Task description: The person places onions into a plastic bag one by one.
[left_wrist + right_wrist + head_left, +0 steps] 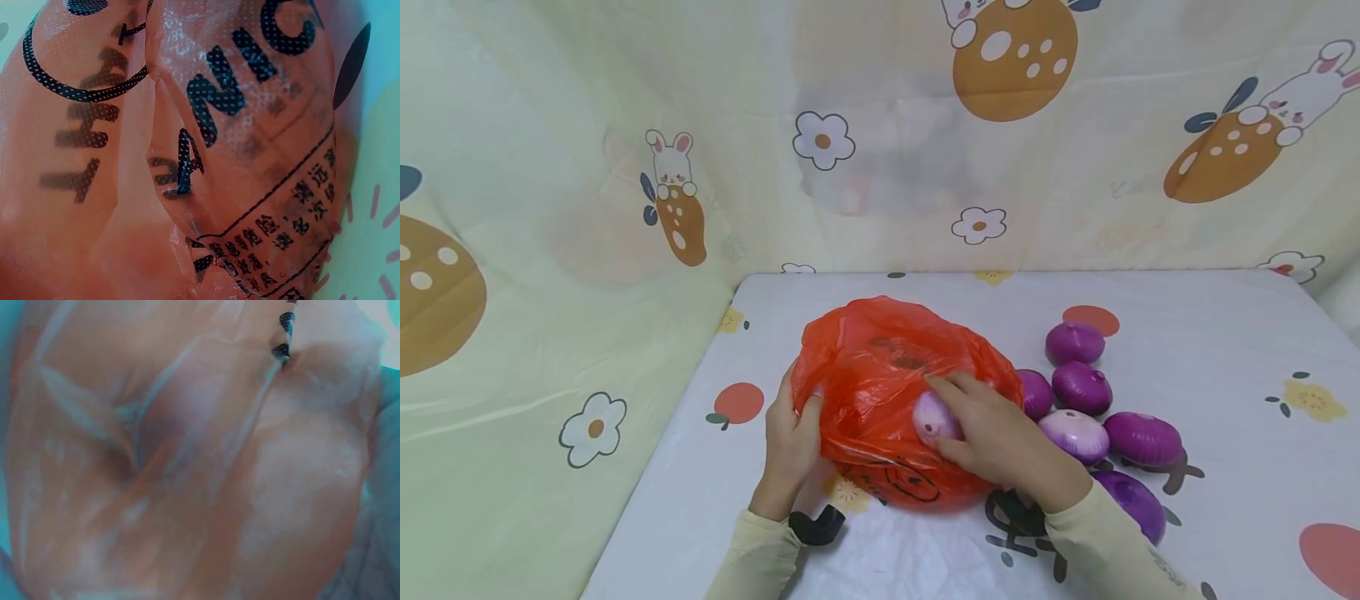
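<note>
An orange plastic bag [880,367] with black print lies bunched on the table in the head view. My left hand [801,421] grips its left edge, fingers curled into the film. My right hand [962,414] lies over the bag's right side and holds a pale purple onion [931,419] between index finger and thumb, right at the bag. The left wrist view is filled by the bag's printed film [187,156]. In the right wrist view there is only blurred orange film [187,456]; neither hand shows there.
Several purple onions [1081,387] lie loose just right of the bag, one [1131,500] close under my right forearm. The table [1225,375] has a white patterned cloth. A cartoon-print curtain [625,208] closes off the back and left.
</note>
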`<state>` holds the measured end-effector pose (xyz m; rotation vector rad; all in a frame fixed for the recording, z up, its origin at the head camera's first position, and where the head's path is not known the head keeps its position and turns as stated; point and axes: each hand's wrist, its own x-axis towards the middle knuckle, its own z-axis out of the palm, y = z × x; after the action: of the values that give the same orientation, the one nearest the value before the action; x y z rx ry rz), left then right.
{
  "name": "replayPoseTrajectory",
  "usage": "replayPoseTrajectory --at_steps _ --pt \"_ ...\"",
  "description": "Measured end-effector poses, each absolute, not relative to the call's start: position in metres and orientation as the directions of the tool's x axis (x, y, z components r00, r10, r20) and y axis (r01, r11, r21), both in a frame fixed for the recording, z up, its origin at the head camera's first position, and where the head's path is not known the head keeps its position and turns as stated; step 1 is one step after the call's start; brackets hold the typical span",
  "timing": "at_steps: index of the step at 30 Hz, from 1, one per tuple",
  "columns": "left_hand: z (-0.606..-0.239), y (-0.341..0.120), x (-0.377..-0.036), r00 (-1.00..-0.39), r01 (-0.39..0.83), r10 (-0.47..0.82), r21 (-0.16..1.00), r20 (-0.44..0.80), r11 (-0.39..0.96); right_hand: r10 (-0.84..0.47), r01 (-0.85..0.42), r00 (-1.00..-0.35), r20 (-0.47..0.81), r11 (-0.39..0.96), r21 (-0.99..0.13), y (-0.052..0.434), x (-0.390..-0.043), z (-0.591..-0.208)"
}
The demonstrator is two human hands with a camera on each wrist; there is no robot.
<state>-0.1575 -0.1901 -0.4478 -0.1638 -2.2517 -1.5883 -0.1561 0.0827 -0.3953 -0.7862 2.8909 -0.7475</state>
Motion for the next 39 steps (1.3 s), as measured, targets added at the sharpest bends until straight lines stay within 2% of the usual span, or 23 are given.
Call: replayPoseTrajectory --at_steps 11,21,29,33,39 --pt "-0.448 -0.189 -0.156 -0.922 0.303 -0.124 0.884 0.367 0.357 -0.435 -0.455 -0.885 0.168 0.723 -0.52 0.109 -0.147 -0.382" --pt "-0.449 -0.191 -0.158 -0.922 0.306 -0.123 0.886 0.367 0.35 -0.318 -0.384 -0.923 0.216 0.739 -0.553 0.162 -0.143 -0.371" --pt "-0.449 -0.191 -0.156 -0.93 0.277 -0.133 0.892 0.343 0.357 -0.249 -0.383 -0.918 0.307 0.758 -0.529 0.207 -0.144 -0.381" --pt "-0.45 -0.19 -0.155 -0.93 0.275 -0.138 0.895 0.34 0.351 -0.204 -0.325 -0.939 0.278 0.792 -0.516 0.229 -0.145 -0.387" --pt "-0.45 -0.189 -0.155 -0.931 0.272 -0.138 0.893 0.339 0.359 -0.127 -0.188 -0.98 0.152 0.837 -0.514 0.258 -0.143 -0.402"
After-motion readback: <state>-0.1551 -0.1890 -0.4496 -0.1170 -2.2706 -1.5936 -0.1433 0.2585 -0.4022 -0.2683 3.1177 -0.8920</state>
